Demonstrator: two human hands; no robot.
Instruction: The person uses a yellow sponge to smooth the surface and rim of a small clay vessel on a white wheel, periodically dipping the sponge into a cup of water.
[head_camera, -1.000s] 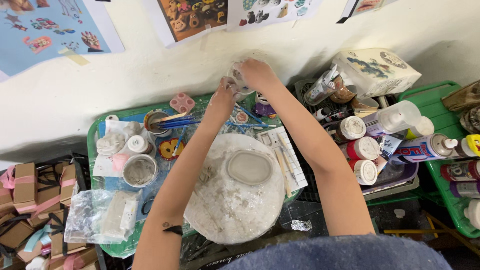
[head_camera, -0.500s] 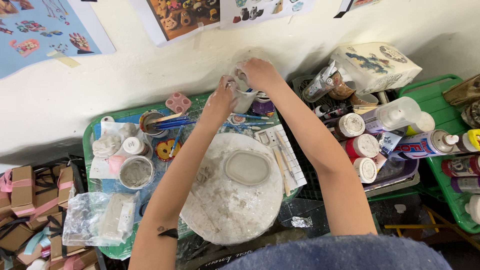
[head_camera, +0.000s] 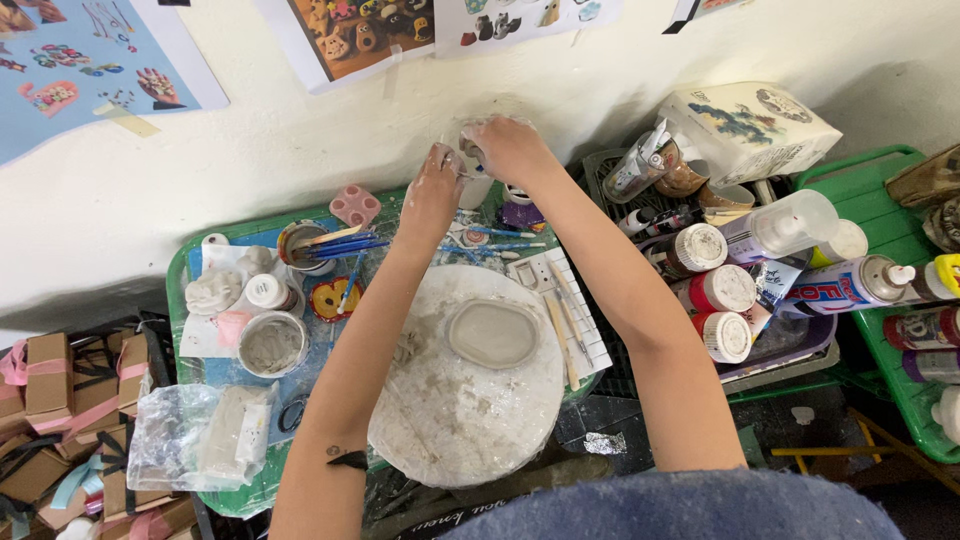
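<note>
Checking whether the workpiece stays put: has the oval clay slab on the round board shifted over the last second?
No. The oval clay slab sits at the same upper-right spot on the round board.

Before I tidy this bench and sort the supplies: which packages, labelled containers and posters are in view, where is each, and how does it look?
Blue poster: wall, upper left, small pictures.
Brown photo sheet: wall, top centre.
White box: upper right, blue-brown print.
Spray can: lying right, red-blue label.
White-capped jars: right of the round board, red labels.
Clear bag: lower left, pale block inside.
Brown cartons: far left, pink ribbon.
</note>
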